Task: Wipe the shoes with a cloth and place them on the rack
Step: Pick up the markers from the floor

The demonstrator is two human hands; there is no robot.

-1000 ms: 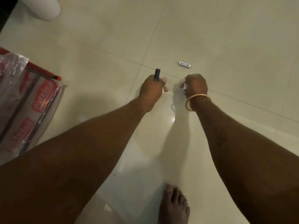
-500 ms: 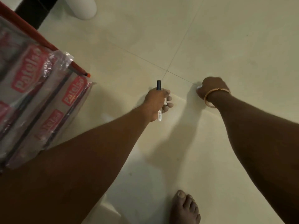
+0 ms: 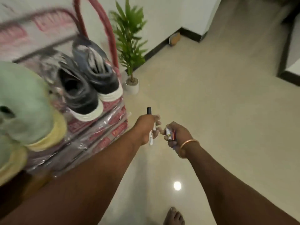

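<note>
Cream, glossy floor tiles [image 3: 227, 111] fill most of a view looking down from head height. The rack [image 3: 97, 135], wrapped in clear plastic with red labels, stands at the left; on top of the rack a pair of dark shoes [image 3: 84, 101] with white soles sits side by side, heels toward the viewer, blurred by motion. At the rack's near end lies a pale green and yellow shape [image 3: 24, 103], too blurred to identify; at the rack's far side a red curved tube [image 3: 110, 38] rises behind the shoes. Just beyond the rack a leafy green plant [image 3: 129, 46] stands in a small white pot [image 3: 131, 86] by the wall.

Right of the rack, two bare forearms reach forward over the floor. The left hand [image 3: 146, 127], nearer the rack, has its grip wrapped around a marker pen [image 3: 150, 138], black cap pointing away, white barrel toward the viewer. The right hand [image 3: 177, 135], farther from the rack, wears a gold bangle [image 3: 188, 147]; its grip pinches a small colourful cylindrical object [image 3: 170, 133]. The two hands are close together; a bare foot [image 3: 174, 216] shows at the bottom edge.
</note>
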